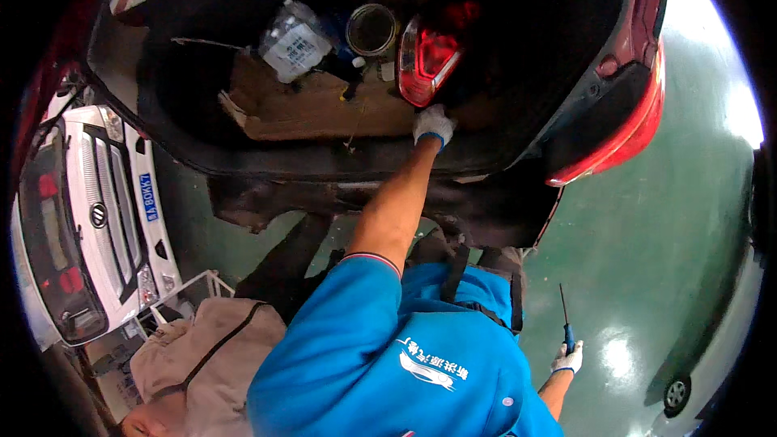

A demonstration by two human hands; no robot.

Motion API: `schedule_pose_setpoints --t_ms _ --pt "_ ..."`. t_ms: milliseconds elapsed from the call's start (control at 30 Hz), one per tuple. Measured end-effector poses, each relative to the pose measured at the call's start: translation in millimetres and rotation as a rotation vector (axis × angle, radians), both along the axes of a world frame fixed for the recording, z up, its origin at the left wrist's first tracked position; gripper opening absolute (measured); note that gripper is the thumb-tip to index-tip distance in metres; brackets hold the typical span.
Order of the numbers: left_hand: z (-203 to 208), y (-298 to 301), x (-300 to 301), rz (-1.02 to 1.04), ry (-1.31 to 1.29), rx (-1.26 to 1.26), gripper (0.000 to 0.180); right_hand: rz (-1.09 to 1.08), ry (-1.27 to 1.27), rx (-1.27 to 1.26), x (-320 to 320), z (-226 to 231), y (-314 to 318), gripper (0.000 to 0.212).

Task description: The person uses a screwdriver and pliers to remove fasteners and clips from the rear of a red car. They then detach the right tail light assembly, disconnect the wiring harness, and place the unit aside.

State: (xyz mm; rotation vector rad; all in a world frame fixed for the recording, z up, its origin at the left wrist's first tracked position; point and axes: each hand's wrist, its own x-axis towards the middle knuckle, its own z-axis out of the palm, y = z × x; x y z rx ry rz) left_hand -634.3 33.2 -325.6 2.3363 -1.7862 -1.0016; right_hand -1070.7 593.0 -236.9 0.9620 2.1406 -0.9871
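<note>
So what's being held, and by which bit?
The right hand holds a screwdriver by its handle. The left hand is at one end of the red lamp; whether it grips is unclear.

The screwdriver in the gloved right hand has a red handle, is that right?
Not quite: the handle is blue, not red. The head view shows the screwdriver with its blue handle in the gloved right hand.
</note>
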Motion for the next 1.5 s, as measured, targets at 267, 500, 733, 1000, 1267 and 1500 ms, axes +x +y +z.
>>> schedule_pose_setpoints --t_ms 267,500,733,1000,1267,1500 --pt "-28 -4 1 -0.024 0.219 -0.13 0.055 0.157 0.193 -0.17 -12 -5 -62 0.037" --pt "33 87 32 0.357 0.575 -0.295 0.041 0.314 0.166 -0.145 -12 -31 -103 0.033" --pt "5 180 -8 0.41 0.936 0.024 0.029 0.517 0.119 -0.179 -33 -45 -143 0.036" --pt "32 158 -45 0.425 0.798 0.003 0.032 0.565 0.126 -0.329 -88 -29 -177 0.029" --pt "66 208 -66 0.64 0.652 -0.127 0.041 0.521 -0.125 -0.408 -203 -138 -198 0.031" --pt "78 349 -114 0.892 0.611 -0.008 0.032 0.911 -0.433 -0.348 -279 -236 -208 0.038"
